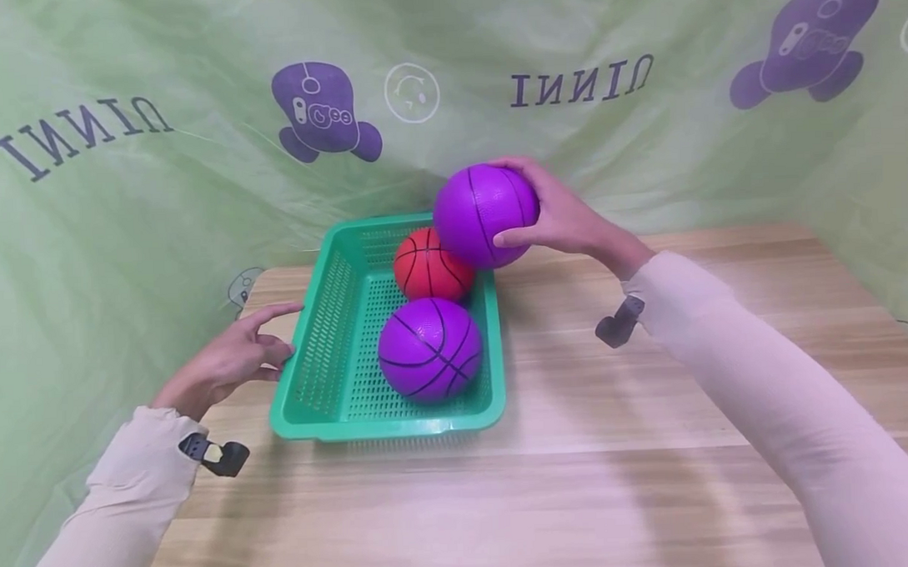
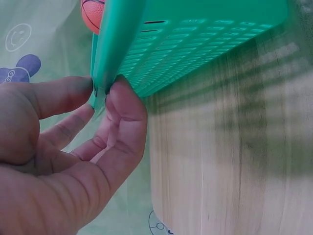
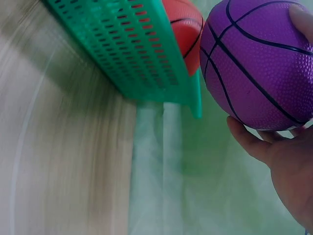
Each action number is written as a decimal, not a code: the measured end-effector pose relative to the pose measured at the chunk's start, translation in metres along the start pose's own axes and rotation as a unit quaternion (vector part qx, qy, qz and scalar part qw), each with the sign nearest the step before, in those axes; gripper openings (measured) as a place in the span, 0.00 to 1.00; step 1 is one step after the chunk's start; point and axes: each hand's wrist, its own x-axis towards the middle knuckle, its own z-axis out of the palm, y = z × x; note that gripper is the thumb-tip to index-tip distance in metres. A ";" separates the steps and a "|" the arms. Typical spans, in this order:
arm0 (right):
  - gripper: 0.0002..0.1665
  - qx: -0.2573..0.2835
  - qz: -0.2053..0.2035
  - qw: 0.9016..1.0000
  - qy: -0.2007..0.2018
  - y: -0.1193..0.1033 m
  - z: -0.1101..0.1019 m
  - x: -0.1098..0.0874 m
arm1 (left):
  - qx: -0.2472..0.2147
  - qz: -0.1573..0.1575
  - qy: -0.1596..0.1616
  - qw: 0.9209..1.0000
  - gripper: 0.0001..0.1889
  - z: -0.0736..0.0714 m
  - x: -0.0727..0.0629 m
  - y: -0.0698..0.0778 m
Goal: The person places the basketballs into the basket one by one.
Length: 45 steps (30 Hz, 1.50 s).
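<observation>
My right hand (image 1: 553, 217) grips a purple basketball (image 1: 475, 206), thumb on the near side and fingers round the far side. It holds the ball at the back right corner of a green plastic basket (image 1: 387, 428). Inside the basket are a small red basketball (image 1: 427, 264) and a second purple basketball (image 1: 427, 364) nearer the front. The raised ball partly hides the red one. On the left, my left hand (image 1: 242, 353) holds the basket's rim; in the left wrist view the rim (image 2: 113, 49) passes between thumb and curled fingers.
The basket stands on a light wooden table (image 1: 581, 479), toward its back left. A green printed cloth (image 1: 460, 33) hangs behind and along the sides. Each wrist carries a small black camera mount (image 1: 619, 321).
</observation>
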 end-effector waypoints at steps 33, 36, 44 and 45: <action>0.58 -0.020 -0.135 0.985 -0.107 -0.057 0.086 0.068 | 0.022 -0.002 0.028 0.999 0.42 -0.003 -0.003 0.009; 0.58 -0.021 -0.152 0.982 -0.111 -0.058 0.094 0.073 | 0.027 -0.006 0.030 0.999 0.42 -0.003 -0.004 0.010; 0.59 -0.044 -0.179 0.972 -0.146 -0.054 0.117 0.077 | 0.020 -0.011 0.024 0.999 0.42 0.002 -0.004 0.003; 0.59 -0.050 -0.178 0.971 -0.152 -0.053 0.119 0.077 | 0.021 -0.011 0.025 0.999 0.41 0.002 -0.004 0.003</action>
